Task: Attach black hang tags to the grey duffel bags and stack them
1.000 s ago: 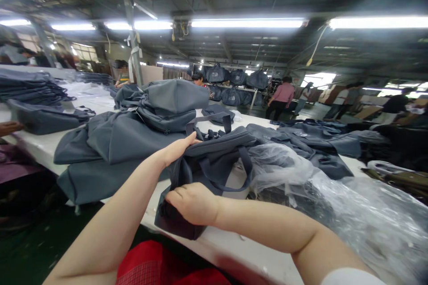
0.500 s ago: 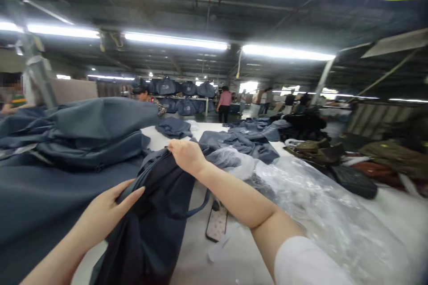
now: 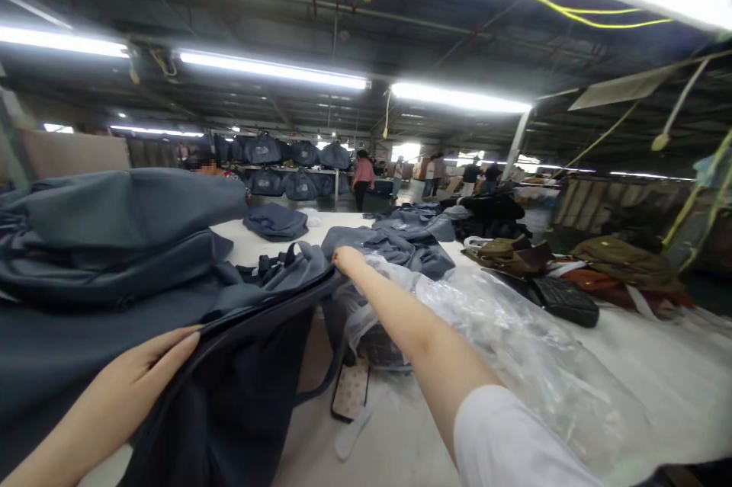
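A dark navy fabric bag (image 3: 245, 380) hangs between my two hands, its long edge stretched into a slanting line. On the left, my left hand (image 3: 152, 369) pinches that edge between thumb and fingers. Farther out, my right hand (image 3: 348, 260) is closed on the edge's other end, its arm reaching across the table. A strap loop (image 3: 325, 384) dangles below the stretched edge. The bag's inner side looks almost black. Left of it, a big pile of blue-grey bags (image 3: 126, 213) rises close to my left hand.
On the white table (image 3: 400, 434) lie a phone (image 3: 350, 392), a white slip (image 3: 350, 434) and crumpled clear plastic (image 3: 515, 342). More blue-grey fabric (image 3: 394, 247) lies behind my right hand. Brown bags (image 3: 623, 266) are at right. People stand behind, near shelves of bags (image 3: 303, 186).
My right hand has moved outward and my left hand nearer me, pulling the bag's edge longer and straighter. The camera view has turned a little to the right.
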{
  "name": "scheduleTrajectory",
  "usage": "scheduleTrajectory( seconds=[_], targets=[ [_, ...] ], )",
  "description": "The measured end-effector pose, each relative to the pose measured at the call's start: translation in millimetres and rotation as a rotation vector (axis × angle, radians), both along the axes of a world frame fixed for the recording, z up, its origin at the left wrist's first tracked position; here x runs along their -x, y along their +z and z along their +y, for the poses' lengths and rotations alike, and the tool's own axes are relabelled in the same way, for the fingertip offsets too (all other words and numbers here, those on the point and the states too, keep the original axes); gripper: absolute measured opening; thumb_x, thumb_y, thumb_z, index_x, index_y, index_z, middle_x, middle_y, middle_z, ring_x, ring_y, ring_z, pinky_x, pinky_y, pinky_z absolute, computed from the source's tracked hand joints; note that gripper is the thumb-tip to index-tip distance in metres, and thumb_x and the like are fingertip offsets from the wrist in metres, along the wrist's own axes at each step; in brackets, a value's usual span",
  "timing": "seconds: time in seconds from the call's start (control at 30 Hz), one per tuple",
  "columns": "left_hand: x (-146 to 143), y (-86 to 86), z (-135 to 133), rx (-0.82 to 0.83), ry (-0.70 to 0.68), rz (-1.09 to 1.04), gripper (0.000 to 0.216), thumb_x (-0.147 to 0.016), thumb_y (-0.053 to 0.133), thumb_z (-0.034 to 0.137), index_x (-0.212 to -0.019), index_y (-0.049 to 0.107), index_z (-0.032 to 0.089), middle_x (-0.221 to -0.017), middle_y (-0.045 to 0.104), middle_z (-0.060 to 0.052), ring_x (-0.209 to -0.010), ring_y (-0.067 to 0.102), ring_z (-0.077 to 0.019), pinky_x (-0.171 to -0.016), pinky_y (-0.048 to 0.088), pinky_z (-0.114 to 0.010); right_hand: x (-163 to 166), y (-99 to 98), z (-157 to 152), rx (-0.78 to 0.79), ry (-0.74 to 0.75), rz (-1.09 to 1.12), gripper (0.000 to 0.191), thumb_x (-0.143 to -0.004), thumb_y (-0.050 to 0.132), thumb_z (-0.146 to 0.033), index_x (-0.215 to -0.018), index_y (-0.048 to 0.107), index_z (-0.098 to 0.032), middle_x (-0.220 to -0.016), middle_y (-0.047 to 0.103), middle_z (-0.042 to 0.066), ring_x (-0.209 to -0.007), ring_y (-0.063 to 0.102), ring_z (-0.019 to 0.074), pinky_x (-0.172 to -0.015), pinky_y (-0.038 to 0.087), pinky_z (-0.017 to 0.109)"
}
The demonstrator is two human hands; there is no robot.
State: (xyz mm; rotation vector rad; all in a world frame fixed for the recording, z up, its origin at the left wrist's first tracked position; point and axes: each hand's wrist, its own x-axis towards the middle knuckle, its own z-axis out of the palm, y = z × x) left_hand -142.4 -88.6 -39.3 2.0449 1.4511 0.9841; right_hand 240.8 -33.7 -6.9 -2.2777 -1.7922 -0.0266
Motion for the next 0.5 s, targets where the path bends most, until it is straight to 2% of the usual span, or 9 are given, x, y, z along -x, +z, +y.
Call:
scheduleTrajectory(
  seconds=[0.1, 0.17, 0.27, 0.3, 0.37, 0.43, 0.5],
  targets=[
    [3, 13.6, -5, 0.094, -0.044, 0.073, 0.052, -0.073, 0.051, 0.056, -0.104, 0.073, 0.02, -0.112, 0.072, -0.007, -0.112, 0.062, -0.0329, -0.107, 0.042, -0.047, 2, -5.0, -10, -0.052, -0.017, 0.062, 0.021, -0.088, 0.063, -0.031, -0.101, 0.067, -0.016, -0.103, 0.069, 0.009, -0.098, 0.065, 0.0204, -0.087, 0.05, 0.034],
    [5, 20.5, -7, 0.089, -0.042, 0.109, 0.05, -0.072, 0.052, 0.053, -0.104, 0.073, 0.02, -0.108, 0.073, -0.007, -0.107, 0.064, -0.0332, -0.099, 0.048, -0.043, 9, 1.8, -20, -0.168, -0.025, 0.095, 0.028, -0.091, 0.055, -0.03, -0.112, 0.064, -0.014, -0.109, 0.068, 0.012, -0.105, 0.063, 0.0225, -0.09, 0.047, 0.033],
    [3, 26.2, -8, 0.074, -0.023, 0.144, 0.05, -0.074, 0.05, 0.061, -0.097, 0.075, 0.024, -0.102, 0.075, -0.007, -0.101, 0.066, -0.0342, -0.09, 0.051, -0.04, 35, 16.1, -44, -0.351, 0.03, 0.154, 0.039, -0.094, 0.04, -0.027, -0.128, 0.053, -0.011, -0.119, 0.064, 0.013, -0.108, 0.06, 0.0197, -0.091, 0.046, 0.03],
    [1, 27.0, -8, 0.069, -0.005, 0.152, 0.052, -0.075, 0.047, 0.064, -0.095, 0.075, 0.025, -0.101, 0.075, -0.008, -0.1, 0.066, -0.035, -0.089, 0.05, -0.041, 48, 19.0, -55, -0.403, 0.116, 0.197, 0.04, -0.092, 0.039, -0.022, -0.128, 0.052, -0.011, -0.118, 0.065, 0.011, -0.104, 0.061, 0.0182, -0.089, 0.047, 0.028],
    [-5, 27.7, -9, 0.052, 0.02, 0.154, 0.053, -0.078, 0.042, 0.065, -0.092, 0.074, 0.026, -0.1, 0.075, -0.008, -0.099, 0.066, -0.0352, -0.088, 0.049, -0.041, 76, 19.6, -78, -0.428, 0.418, 0.293, 0.041, -0.085, 0.041, -0.013, -0.123, 0.056, -0.013, -0.113, 0.067, 0.008, -0.098, 0.063, 0.0163, -0.086, 0.049, 0.026],
    [-11, 27.2, -11, 0.017, 0.038, 0.112, 0.05, -0.081, 0.04, 0.063, -0.089, 0.074, 0.027, -0.097, 0.075, -0.007, -0.095, 0.066, -0.0339, -0.085, 0.049, -0.039, 101, 15.0, -99, -0.311, 0.754, 0.337, 0.044, -0.081, 0.041, -0.008, -0.118, 0.062, -0.015, -0.112, 0.069, 0.006, -0.101, 0.063, 0.0167, -0.091, 0.048, 0.027],
    [-16, 26.1, -12, -0.009, 0.06, 0.014, 0.047, -0.08, 0.044, 0.062, -0.082, 0.073, 0.026, -0.09, 0.075, -0.006, -0.09, 0.067, -0.0323, -0.079, 0.049, -0.036, 117, 9.4, -113, -0.122, 0.935, 0.305, 0.046, -0.081, 0.041, -0.008, -0.12, 0.064, -0.016, -0.12, 0.067, 0.007, -0.111, 0.061, 0.0182, -0.101, 0.044, 0.031]
  ],
)
